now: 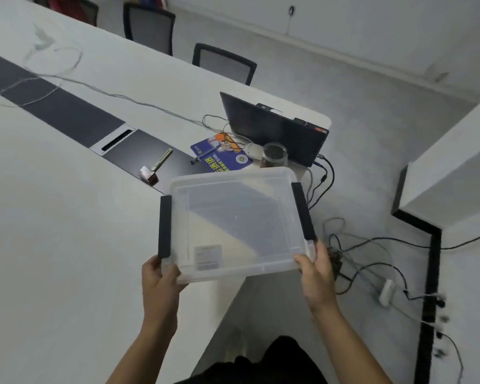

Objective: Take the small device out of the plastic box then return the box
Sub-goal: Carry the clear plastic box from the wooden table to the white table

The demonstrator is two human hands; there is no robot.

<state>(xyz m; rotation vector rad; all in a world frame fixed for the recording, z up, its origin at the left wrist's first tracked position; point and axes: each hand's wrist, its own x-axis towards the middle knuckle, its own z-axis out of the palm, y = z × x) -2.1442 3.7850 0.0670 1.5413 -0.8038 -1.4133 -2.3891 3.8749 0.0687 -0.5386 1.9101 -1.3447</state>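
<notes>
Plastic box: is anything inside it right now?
The plastic box, held by the left hand and right hand, looks empty through its clear lid; only a label shows. No small device is visible inside.

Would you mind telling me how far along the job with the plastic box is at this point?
The removal seems done: the clear plastic box looks empty, lid on, with black latches on both sides. Which item on the table is the device I cannot tell. In hand now: the left hand and right hand grip the box's near corners, holding it above the table's corner. Left: returning the box; where it belongs is not visible.
</notes>
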